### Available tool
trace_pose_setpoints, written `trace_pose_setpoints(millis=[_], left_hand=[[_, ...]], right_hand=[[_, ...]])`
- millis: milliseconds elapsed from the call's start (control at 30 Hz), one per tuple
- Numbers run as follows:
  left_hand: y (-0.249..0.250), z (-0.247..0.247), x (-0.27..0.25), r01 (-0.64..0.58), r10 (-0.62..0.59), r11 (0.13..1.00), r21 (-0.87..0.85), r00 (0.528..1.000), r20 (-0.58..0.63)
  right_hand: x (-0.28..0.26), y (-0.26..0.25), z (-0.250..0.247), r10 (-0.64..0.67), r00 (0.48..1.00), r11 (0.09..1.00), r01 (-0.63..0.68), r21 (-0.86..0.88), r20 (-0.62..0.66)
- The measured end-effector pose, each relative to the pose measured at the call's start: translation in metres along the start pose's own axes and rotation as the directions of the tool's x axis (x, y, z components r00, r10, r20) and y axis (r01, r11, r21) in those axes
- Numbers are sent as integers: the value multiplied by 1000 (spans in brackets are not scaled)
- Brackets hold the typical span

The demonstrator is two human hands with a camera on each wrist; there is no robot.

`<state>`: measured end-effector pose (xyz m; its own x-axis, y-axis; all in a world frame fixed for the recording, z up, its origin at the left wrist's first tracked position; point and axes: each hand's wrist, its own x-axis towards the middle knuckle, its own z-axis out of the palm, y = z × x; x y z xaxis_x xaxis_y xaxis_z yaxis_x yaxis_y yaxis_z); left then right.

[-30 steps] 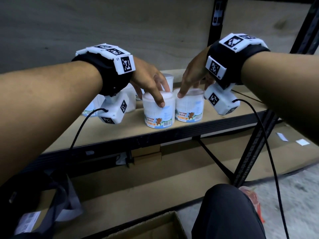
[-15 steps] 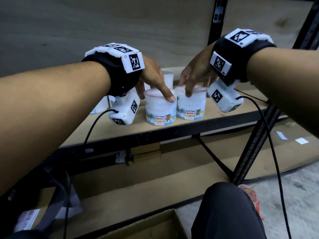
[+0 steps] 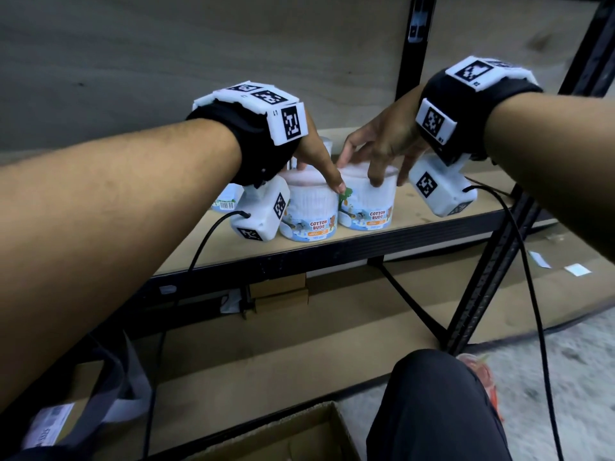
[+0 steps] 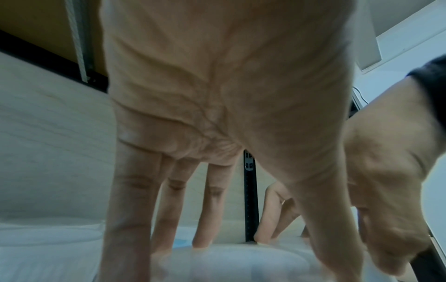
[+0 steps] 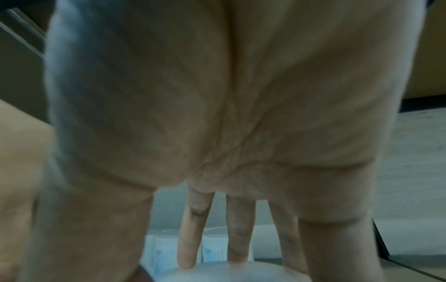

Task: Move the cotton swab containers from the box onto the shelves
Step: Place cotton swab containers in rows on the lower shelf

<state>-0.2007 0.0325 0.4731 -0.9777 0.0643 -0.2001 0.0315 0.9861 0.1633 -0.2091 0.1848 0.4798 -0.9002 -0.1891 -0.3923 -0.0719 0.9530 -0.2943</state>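
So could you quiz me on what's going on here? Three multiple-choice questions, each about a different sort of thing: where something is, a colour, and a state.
1. Where do the two front cotton bud containers stand?
A. on the wooden shelf
B. in the cardboard box
C. on the floor

2. What colour is the "COTTON BUDS" lettering?
A. green
B. orange
C. black

3. What is the right hand doing?
A. hanging idle
B. gripping a container from above
C. holding a cable

Answers:
1 A: left container and right container sit side by side on the shelf.
2 B: the label print is orange.
3 B: the right hand has fingers curled over the right container's lid.
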Motion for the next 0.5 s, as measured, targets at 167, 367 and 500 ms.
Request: trace_pose_setpoints(millis=[167, 367, 500], left_hand=[[-1, -1, 1, -2, 1, 1000, 19, 1000, 22], [-1, -2, -4, -19, 20, 999, 41, 1000, -22], [-2, 0, -6, -17, 18, 1000, 25, 999, -37]], right_hand=[[1, 0, -1, -3, 1000, 1000, 3, -6, 6], [0, -1, 0, -2, 1000, 1000, 2, 12, 10], [-4, -3, 2, 8, 1000, 1000, -9, 13, 8]])
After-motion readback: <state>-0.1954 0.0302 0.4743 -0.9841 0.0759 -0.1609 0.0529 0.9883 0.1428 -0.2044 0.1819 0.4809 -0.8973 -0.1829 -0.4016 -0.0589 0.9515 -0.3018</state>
